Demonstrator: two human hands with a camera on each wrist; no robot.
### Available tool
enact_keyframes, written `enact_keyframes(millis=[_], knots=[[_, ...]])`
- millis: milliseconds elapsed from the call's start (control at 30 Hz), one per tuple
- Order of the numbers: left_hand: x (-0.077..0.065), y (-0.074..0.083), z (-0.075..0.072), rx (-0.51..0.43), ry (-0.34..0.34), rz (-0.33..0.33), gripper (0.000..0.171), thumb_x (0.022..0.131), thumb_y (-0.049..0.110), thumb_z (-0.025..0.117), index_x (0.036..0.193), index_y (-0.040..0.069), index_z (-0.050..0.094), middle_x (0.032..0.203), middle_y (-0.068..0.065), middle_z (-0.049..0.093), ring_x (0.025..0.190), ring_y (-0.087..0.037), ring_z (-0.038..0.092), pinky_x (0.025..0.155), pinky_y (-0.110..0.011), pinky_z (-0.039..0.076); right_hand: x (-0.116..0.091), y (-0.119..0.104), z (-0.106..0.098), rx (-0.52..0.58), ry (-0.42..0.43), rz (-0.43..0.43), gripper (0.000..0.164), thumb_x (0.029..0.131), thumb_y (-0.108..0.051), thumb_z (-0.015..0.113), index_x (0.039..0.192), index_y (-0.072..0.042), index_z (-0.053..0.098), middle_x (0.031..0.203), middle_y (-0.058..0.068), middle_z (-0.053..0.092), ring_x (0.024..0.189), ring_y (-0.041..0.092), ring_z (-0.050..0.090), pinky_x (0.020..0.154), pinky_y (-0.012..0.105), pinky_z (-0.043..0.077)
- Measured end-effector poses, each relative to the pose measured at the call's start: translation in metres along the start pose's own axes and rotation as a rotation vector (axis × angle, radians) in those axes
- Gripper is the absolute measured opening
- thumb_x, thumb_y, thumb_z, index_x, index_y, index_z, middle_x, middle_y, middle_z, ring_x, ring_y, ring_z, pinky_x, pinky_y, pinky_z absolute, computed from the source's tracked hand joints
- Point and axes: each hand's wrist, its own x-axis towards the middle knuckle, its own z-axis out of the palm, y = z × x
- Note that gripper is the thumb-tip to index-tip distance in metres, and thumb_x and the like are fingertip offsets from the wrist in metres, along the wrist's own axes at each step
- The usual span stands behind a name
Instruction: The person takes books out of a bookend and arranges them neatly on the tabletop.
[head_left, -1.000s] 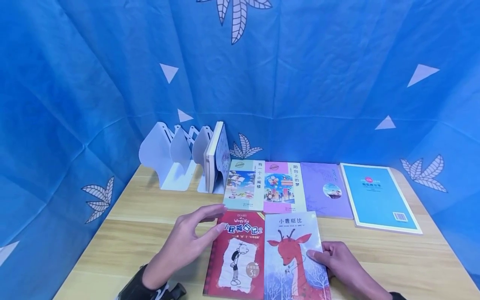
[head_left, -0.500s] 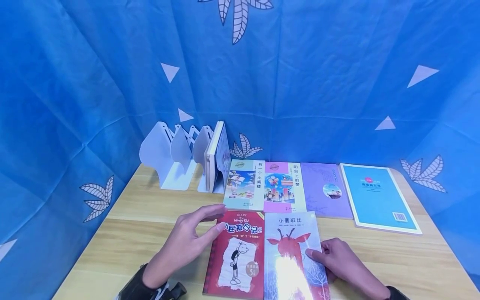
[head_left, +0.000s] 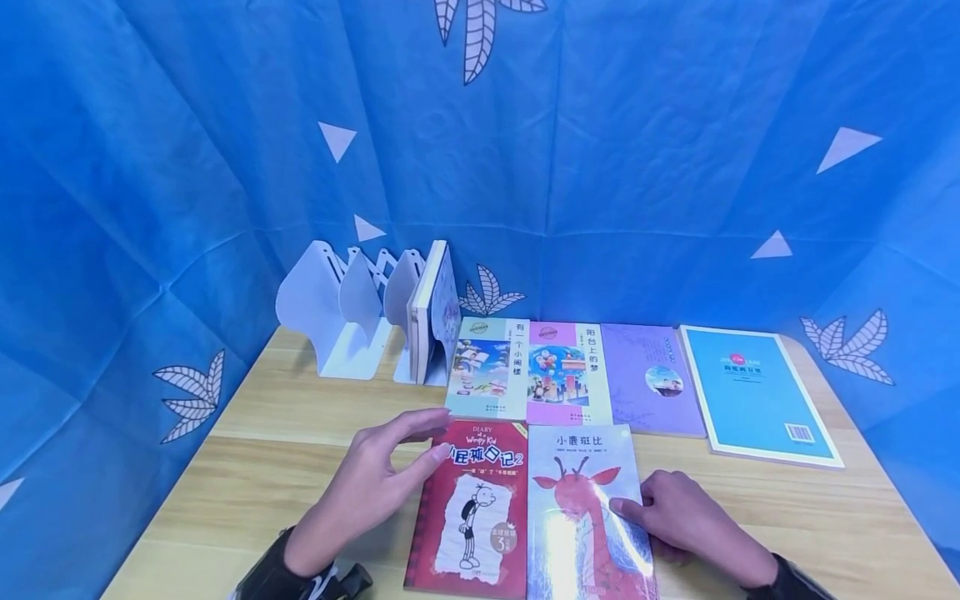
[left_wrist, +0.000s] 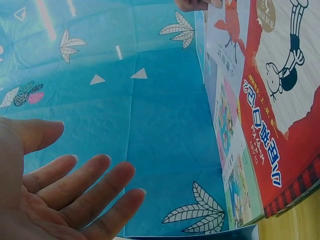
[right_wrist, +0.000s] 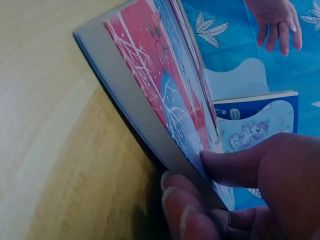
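Observation:
My right hand pinches the right edge of a paperback with a red deer on its cover. In the right wrist view, the thumb lies on this cover and the fingers are under the book's edge. A red comic paperback lies directly left of the deer book. Beside the upper left edge of the red book, my left hand hovers with its fingers spread and nothing in its palm, as the left wrist view also shows.
Behind lie a green-edged book, a pink one, a purple one and a blue one. At the back left, a white expandable book rack holds upright books. A blue curtain hangs behind the wooden table.
A bright glare has appeared and shifted on the deer cover, whose tilt changes slightly in my right hand. That hand has moved up a little; the left stays almost still.

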Motion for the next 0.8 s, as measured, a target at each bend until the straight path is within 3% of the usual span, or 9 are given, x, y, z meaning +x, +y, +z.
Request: enact_keyframes(millis=[167, 467, 633, 800], knots=[[0.001, -0.001, -0.002, 0.006, 0.007, -0.012, 0.043, 0.095, 0.022, 0.076, 0.137, 0.021, 0.065, 0.129, 0.004, 0.075, 0.115, -0.013, 0.074, 0.1, -0.044, 0.061, 0.001, -0.001, -0.002, -0.008, -0.04, 0.003, 0.054, 0.093, -0.047, 0.073, 0.055, -0.013, 0.056, 0.039, -0.005, 0.049, 0.033, 0.008, 0.048, 0.046, 0.024, 0.044], [0.004, -0.008, -0.006, -0.003, 0.043, -0.003, 0.04, 0.097, 0.023, 0.074, 0.136, 0.014, 0.065, 0.128, 0.0, 0.076, 0.114, -0.015, 0.075, 0.098, -0.044, 0.062, 0.0, -0.001, -0.004, 0.061, -0.145, 0.052, 0.055, 0.098, -0.047, 0.067, 0.056, -0.011, 0.061, 0.041, -0.004, 0.052, 0.032, 0.008, 0.05, 0.036, 0.027, 0.048], [0.01, -0.015, -0.008, 0.037, 0.136, 0.036, 0.039, 0.096, 0.017, 0.075, 0.133, 0.009, 0.067, 0.128, -0.004, 0.075, 0.109, -0.019, 0.076, 0.094, -0.04, 0.064, 0.0, -0.002, -0.004, 0.041, -0.14, 0.103, 0.056, 0.096, -0.05, 0.068, 0.055, -0.012, 0.061, 0.041, -0.004, 0.051, 0.032, 0.008, 0.049, 0.036, 0.025, 0.046], [0.019, -0.022, -0.008, 0.09, 0.246, 0.041, 0.046, 0.095, 0.013, 0.076, 0.137, 0.004, 0.063, 0.131, -0.013, 0.073, 0.109, -0.028, 0.076, 0.092, -0.044, 0.064, 0.001, -0.004, -0.005, -0.014, -0.069, 0.143, 0.056, 0.09, -0.052, 0.075, 0.053, -0.014, 0.056, 0.041, -0.006, 0.044, 0.035, 0.01, 0.048, 0.04, 0.022, 0.04]])
